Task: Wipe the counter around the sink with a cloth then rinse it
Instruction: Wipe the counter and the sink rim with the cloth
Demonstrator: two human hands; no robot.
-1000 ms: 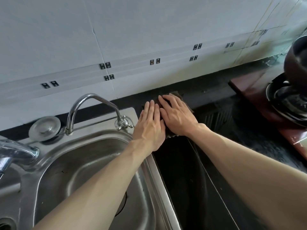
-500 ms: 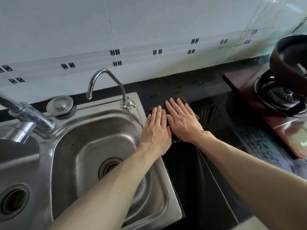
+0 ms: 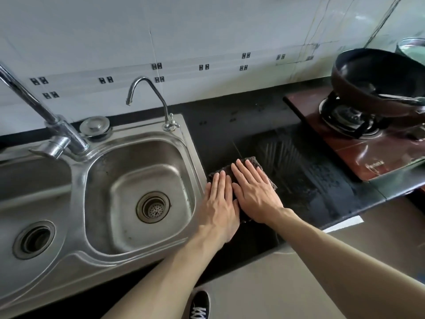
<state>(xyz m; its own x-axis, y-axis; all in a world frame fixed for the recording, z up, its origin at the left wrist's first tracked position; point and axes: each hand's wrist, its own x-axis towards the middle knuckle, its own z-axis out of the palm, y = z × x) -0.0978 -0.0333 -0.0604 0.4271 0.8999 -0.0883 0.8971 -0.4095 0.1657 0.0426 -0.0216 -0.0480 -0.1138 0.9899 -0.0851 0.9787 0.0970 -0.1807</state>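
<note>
Both your left hand [image 3: 220, 204] and right hand [image 3: 254, 191], fingers flat and spread, have dragged the cloth [image 3: 251, 162] from behind the sink [image 3: 190, 143] toward its right front: wiping underway, rinsing remains.

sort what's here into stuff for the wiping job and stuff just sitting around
In use: cloth, left hand, right hand, counter, sink, tap.

Lying about: pan, stove, sink plug.
</note>
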